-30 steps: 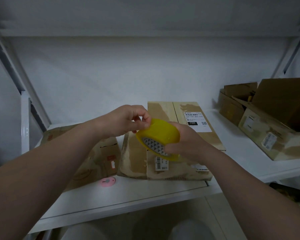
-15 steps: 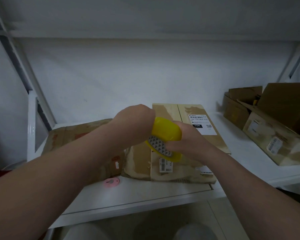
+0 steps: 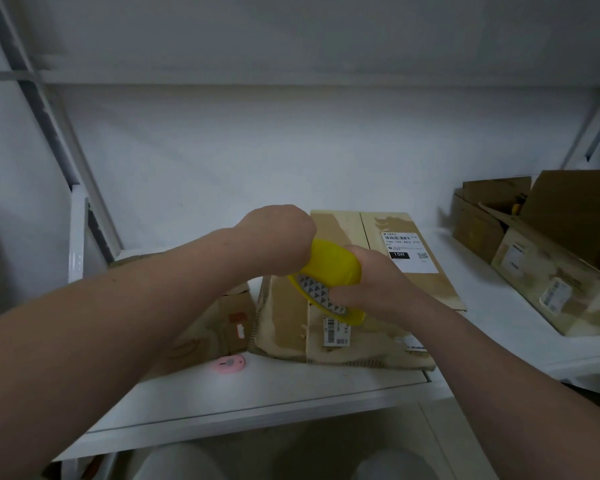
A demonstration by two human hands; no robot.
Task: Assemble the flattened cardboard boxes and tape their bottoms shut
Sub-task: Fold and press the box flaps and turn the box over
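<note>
Right hand (image 3: 374, 282) grips the tape roll (image 3: 333, 268), left hand (image 3: 278, 237) pinches its edge, fingers curled; one slip and the end probably resticks.

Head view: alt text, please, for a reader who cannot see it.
Two hands hold a yellow tape roll above flattened cardboard boxes on a white shelf: the right hand grips its side, the left hand curls over its top edge. A small pink tool lies near the shelf's front; open boxes sit at right.
</note>
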